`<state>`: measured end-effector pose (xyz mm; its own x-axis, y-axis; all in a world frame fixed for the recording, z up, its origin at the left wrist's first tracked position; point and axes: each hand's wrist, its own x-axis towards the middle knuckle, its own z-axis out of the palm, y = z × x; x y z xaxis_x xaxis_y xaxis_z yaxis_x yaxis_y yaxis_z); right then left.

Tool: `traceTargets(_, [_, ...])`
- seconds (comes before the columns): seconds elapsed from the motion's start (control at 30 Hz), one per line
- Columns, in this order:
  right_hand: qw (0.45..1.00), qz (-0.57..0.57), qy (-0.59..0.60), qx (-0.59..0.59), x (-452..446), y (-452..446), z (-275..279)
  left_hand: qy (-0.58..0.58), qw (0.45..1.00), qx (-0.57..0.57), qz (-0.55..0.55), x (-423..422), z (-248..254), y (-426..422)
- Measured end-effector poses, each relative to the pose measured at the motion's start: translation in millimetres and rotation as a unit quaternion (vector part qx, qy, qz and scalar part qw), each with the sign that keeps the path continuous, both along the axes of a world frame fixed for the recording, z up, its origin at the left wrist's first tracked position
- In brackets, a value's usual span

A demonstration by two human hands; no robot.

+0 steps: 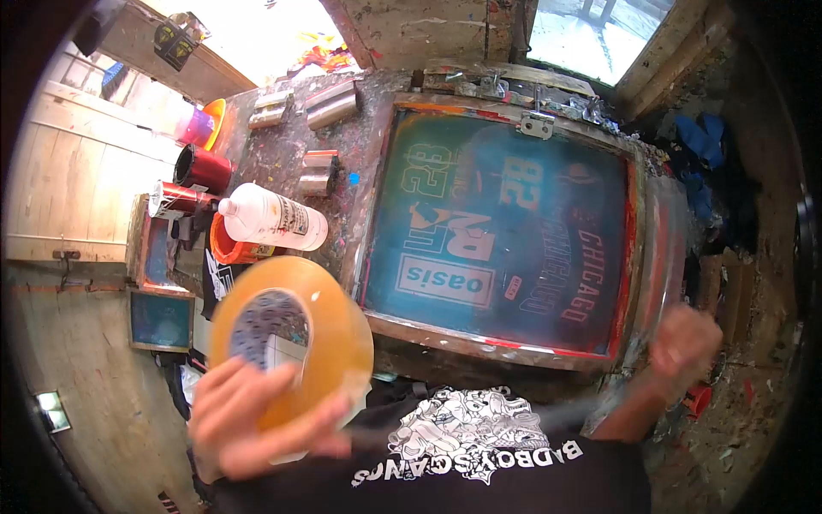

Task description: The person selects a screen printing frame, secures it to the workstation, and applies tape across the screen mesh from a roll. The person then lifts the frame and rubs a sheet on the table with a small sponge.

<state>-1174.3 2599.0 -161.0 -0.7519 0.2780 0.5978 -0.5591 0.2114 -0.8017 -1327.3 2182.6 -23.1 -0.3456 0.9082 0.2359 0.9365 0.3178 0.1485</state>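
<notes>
While my left hand [248,420] is closed on the roll of amber tape [342,325] at the lower left of the frame, my right hand [685,347] stands well apart at lower right, too blurred for me to tell what its fingers hold. Between the hands I see a translucent streak [556,415]; the printing screen [505,231] lies right of centre, the white bottle [274,218] left.
</notes>
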Motion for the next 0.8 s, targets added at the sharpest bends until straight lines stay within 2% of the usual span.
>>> traceTargets(0.03, [0.997, -0.064, 0.049, -0.007, 29, 3, 1, 0.023, 0.997, 0.054, -0.043, 2, 7, -1])
traceTargets(0.07, [0.997, -0.027, 0.067, 0.026, 48, 13, 11, 0.048, 0.989, 0.109, -0.087, 4, 13, -2])
traceTargets(0.1, [0.995, 0.012, 0.084, 0.057, 66, 23, 22, 0.048, 0.988, 0.113, -0.089, 10, 35, 0])
traceTargets(0.17, [0.991, 0.002, 0.12, 0.064, 71, 9, 32, -0.021, 0.99, -0.129, -0.048, 22, 77, 2])
traceTargets(0.23, [0.99, -0.021, 0.14, 0.001, 75, 1, 39, -0.013, 0.992, -0.106, -0.066, 21, 76, -1])
traceTargets(0.27, [0.993, -0.095, 0.071, -0.019, 93, 5, 33, -0.006, 0.993, -0.088, -0.08, 20, 76, 0])
traceTargets(0.33, [0.966, -0.241, 0.026, 0.091, 96, 11, -18, -0.017, 0.99, -0.112, -0.08, 17, 78, 3])
traceTargets(0.4, [0.985, -0.17, -0.032, 0.011, 43, -9, -54, -0.057, 0.987, -0.132, -0.074, 10, 79, 6])
traceTargets(0.43, [0.977, -0.019, -0.11, -0.18, 25, -13, -55, -0.032, 0.988, -0.071, -0.131, -3, 64, 1])
traceTargets(0.47, [0.979, -0.014, -0.106, -0.173, 18, -11, -47, -0.027, 0.99, -0.064, -0.126, -5, 43, 1])
traceTargets(0.5, [0.969, -0.047, -0.231, -0.067, 18, -11, -33, -0.016, 0.994, 0.049, -0.097, -7, 22, 5])
traceTargets(0.53, [0.932, -0.08, -0.352, 0.036, 21, -11, -21, -0.006, 0.993, 0.103, -0.062, -10, 3, 16])
traceTargets(0.57, [0.916, -0.103, -0.382, 0.073, 20, -8, -10, 0.002, 0.987, 0.158, -0.028, -14, -15, 26])
traceTargets(0.6, [0.914, -0.106, -0.385, 0.07, 17, -6, 5, 0.015, 0.987, 0.157, 0.013, -25, -32, 47])
traceTargets(0.63, [0.891, -0.11, -0.406, 0.17, 12, -5, 21, 0.08, 0.984, 0.154, 0.031, -41, -55, 68])
traceTargets(0.7, [0.84, -0.12, -0.402, 0.344, 3, -7, 40, 0.058, 0.983, 0.167, 0.039, -87, -112, 107])
traceTargets(0.73, [0.839, -0.123, -0.404, 0.344, -4, -10, 47, 0.046, 0.983, 0.174, 0.043, -109, -140, 126])
traceTargets(0.8, [0.825, -0.082, -0.345, 0.439, -23, -17, 61, 0.109, 0.978, 0.164, 0.073, -144, -196, 164])
